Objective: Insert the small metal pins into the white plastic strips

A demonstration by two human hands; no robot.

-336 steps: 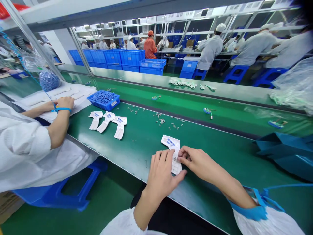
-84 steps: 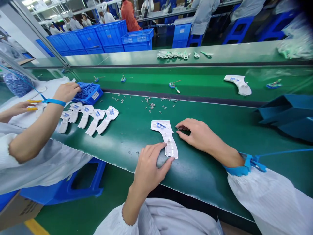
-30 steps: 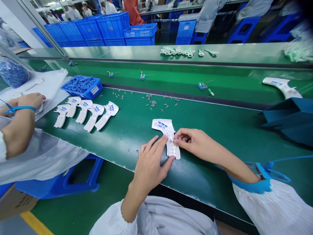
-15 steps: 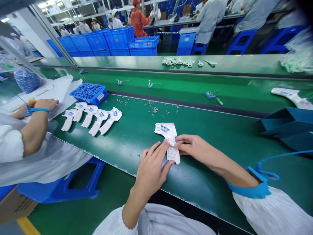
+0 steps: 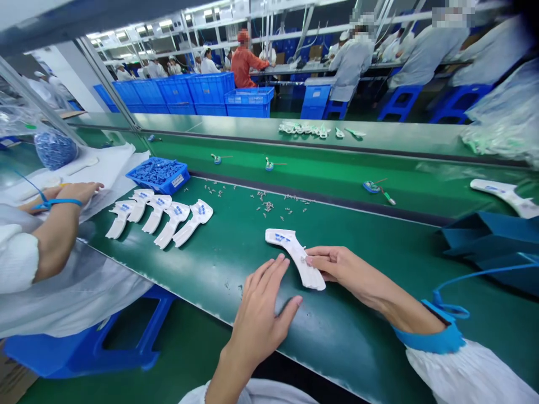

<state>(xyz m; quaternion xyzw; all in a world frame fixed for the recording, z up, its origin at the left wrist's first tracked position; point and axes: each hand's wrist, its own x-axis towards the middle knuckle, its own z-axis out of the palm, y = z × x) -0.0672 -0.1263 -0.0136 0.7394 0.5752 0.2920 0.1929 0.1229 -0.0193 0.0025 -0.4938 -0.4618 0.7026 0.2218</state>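
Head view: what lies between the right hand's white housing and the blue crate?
Head view: small metal parts scattered on the green belt, just above the end of a row of white housings.

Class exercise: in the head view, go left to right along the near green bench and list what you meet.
co-worker's hand → blue crate → five white housings → left hand → lone white housing → right hand → teal folded sheet

Green belt [image 5: 379, 241] offers passage right of the white housing [image 5: 295, 258]; scattered screws [image 5: 265, 205] lie beyond it
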